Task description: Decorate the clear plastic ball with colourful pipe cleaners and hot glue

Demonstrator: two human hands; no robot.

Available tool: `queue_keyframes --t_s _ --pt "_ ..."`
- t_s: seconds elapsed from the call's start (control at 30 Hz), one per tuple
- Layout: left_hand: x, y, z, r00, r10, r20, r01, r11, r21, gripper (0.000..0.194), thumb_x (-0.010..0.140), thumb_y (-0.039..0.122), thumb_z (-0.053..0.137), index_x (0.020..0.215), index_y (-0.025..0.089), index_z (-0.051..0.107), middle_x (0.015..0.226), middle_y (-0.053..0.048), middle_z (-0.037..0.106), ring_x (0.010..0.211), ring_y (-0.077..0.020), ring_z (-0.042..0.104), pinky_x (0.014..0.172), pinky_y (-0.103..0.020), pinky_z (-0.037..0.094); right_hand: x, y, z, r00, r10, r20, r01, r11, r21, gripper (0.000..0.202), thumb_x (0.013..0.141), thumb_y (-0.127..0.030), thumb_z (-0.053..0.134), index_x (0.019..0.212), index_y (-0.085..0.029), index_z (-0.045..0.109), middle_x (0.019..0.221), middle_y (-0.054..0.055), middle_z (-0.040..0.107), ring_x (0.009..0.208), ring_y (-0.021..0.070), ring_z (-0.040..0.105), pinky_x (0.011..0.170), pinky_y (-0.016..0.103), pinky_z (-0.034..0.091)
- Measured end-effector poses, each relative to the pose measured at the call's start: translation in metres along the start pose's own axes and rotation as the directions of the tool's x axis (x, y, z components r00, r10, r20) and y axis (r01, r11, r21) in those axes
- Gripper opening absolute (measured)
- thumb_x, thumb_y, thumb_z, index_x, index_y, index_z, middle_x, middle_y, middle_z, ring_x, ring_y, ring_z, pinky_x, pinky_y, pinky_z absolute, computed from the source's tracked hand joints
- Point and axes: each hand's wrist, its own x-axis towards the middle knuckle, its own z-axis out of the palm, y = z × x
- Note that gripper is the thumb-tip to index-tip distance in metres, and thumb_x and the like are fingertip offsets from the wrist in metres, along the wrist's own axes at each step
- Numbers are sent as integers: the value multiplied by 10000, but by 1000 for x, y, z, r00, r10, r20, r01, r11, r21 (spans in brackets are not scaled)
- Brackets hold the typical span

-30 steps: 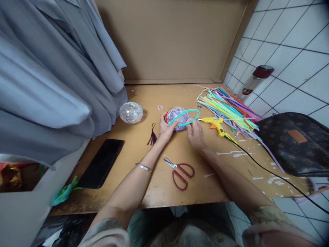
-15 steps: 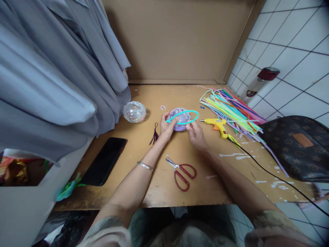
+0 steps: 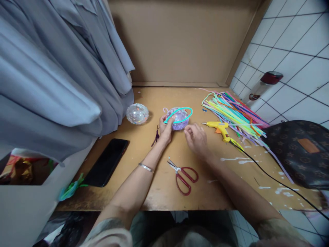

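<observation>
My left hand (image 3: 166,130) is closed on the left side of a clear, purple-wrapped ball (image 3: 182,126), its thumb pressing down a turquoise pipe cleaner (image 3: 191,111) bent into a long loop across the front. Just off the ball's lower right edge, my right hand (image 3: 195,137) has curled fingers with thumb and forefinger pinched together. Whatever may be in that pinch is too small to make out. A pale purple hook-shaped piece (image 3: 165,109) lies behind my left hand. Beside the left wrist is a dark purple tassel (image 3: 155,136), partly covered.
Red-handled scissors (image 3: 183,175) lie in front. On the right are a yellow glue gun (image 3: 218,127) with its cord, a heap of coloured pipe cleaners (image 3: 231,111) and a brown bag (image 3: 295,151). To the left are a clear ball (image 3: 137,114), a black phone (image 3: 107,163) and a grey curtain (image 3: 64,75).
My right hand has let go of the ball's right side and drawn slightly down, away from it. The turquoise loop and ball shifted a little left and tilted in my left hand.
</observation>
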Motion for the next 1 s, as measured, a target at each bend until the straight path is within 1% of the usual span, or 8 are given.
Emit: queue_keyframes --t_s 0.1,0.3,0.43,0.57,0.7,0.8,0.87,1.0 --pt "-9 6 9 997 -43 -57 38 996 -83 609 684 532 802 1101 228 479 1067 -38 672 919 -174 681 876 -329 548 -1 6 2 987 92 -134 -104 991 -83 213 1020 -381 463 940 -226 584 861 69 655 773 224 578 726 346 392" --pt "-23 15 20 997 -11 -81 18 996 90 606 593 403 858 1036 235 480 1031 -33 643 986 -205 651 912 -334 515 -2 16 7 996 65 -65 -73 987 -141 221 1003 -266 410 881 -230 590 811 86 637 745 241 560 668 350 387" --pt "-22 14 21 997 -10 -73 19 993 120 587 591 364 854 1026 233 484 1067 -41 626 1015 -208 640 939 -336 502 3 16 2 999 38 13 -38 999 -15 209 957 -193 422 808 -237 562 784 64 620 741 227 544 688 336 399" --pt "-18 12 20 992 -77 -97 75 997 -18 532 630 421 824 1010 236 502 985 -13 626 913 -177 636 877 -316 507 6 5 -3 971 -163 174 134 976 169 240 981 -209 438 777 -228 562 743 16 621 738 183 536 765 318 385" --pt "-16 17 20 983 -162 -86 131 948 -291 594 607 457 843 1057 234 527 960 6 640 849 -153 637 848 -309 512 3 -8 -6 928 -258 269 236 965 112 291 994 -262 496 721 -211 581 718 18 628 779 186 542 828 353 341" --pt "-19 23 20 987 -162 -6 147 913 -381 601 590 457 867 1053 219 568 947 3 666 842 -150 646 839 -300 512 0 -12 -8 975 -141 169 132 989 61 117 933 -204 524 945 -188 640 890 68 668 858 222 587 820 361 378" --pt "-21 26 21 988 -151 34 153 906 -394 564 592 466 871 1010 205 596 906 3 673 817 -144 639 823 -289 508 0 -11 -8 998 -42 50 40 999 36 172 932 -193 506 1054 -169 623 945 95 663 862 236 603 788 359 420" --pt "-26 27 26 989 -146 34 147 899 -412 524 579 445 888 940 198 599 862 16 672 776 -126 627 818 -279 505 -3 -6 -1 994 22 -106 -33 995 -98 218 998 -353 499 1029 -178 626 922 118 657 857 268 605 763 381 476"
